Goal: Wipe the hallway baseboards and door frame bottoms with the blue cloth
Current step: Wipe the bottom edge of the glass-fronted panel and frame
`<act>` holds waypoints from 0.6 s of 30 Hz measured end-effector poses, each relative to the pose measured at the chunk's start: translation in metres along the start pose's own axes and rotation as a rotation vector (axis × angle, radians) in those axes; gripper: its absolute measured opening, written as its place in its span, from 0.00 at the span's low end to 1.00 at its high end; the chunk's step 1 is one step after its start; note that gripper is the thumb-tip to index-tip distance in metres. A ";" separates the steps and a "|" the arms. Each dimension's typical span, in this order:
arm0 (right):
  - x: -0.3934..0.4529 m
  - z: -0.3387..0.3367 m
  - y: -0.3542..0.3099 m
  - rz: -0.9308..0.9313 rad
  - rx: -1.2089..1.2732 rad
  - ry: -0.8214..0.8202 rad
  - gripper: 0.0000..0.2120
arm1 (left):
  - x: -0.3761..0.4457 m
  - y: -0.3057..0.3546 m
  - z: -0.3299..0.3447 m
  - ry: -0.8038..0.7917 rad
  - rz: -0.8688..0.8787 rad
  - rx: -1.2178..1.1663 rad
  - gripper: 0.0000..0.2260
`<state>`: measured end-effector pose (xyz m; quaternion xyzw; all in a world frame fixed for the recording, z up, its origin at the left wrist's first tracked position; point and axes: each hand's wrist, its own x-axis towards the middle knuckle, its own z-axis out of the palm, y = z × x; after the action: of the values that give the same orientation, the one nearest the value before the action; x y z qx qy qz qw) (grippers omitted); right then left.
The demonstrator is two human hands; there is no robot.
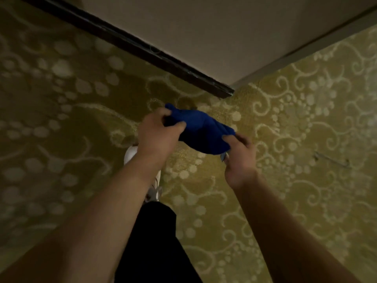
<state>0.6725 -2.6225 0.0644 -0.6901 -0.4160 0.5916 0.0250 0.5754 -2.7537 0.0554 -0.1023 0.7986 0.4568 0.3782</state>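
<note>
Both hands hold the blue cloth (201, 130) in the air above the floor: the left hand (158, 132) grips its far left end with thumb and fingers curled round the bunched fabric, and the right hand (239, 158) pinches its near right edge, fingers bent, so the cloth hangs crumpled between them. Beneath everything spreads the carpet (295, 139), olive-gold with pale scrolls and dotted flower shapes, filling most of the view and looking soft and blurred toward the left. Above it rises a plain beige wall (214, 31) that comes to an outside corner just beyond the cloth. Along the wall's left face runs a dark baseboard (130, 42), ending at the corner, where its tip looks scuffed; along the right face runs a paler grey baseboard (306, 48). The cloth is near that corner but apart from it. Below the hands a black trouser leg (155, 237) shows, and past it a white shoe (131, 153) on the carpet, partly hidden by the left forearm.
</note>
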 end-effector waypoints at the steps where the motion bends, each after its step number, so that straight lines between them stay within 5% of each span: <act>1: 0.010 0.006 0.001 0.027 -0.034 0.006 0.11 | 0.012 0.001 0.003 -0.008 0.014 0.031 0.17; 7: 0.063 0.041 0.007 0.191 -0.078 -0.027 0.14 | 0.076 -0.009 0.021 -0.114 0.061 -0.097 0.08; 13: 0.100 0.056 -0.006 -0.182 0.120 0.300 0.10 | 0.130 -0.023 0.054 -0.254 -0.003 -0.265 0.04; 18: 0.128 0.083 -0.009 -0.391 0.168 0.407 0.09 | 0.165 -0.014 0.080 -0.157 0.018 -0.233 0.06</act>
<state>0.5919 -2.5774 -0.0575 -0.6968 -0.4771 0.4573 0.2787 0.5091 -2.6672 -0.0924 -0.1023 0.7090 0.5564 0.4210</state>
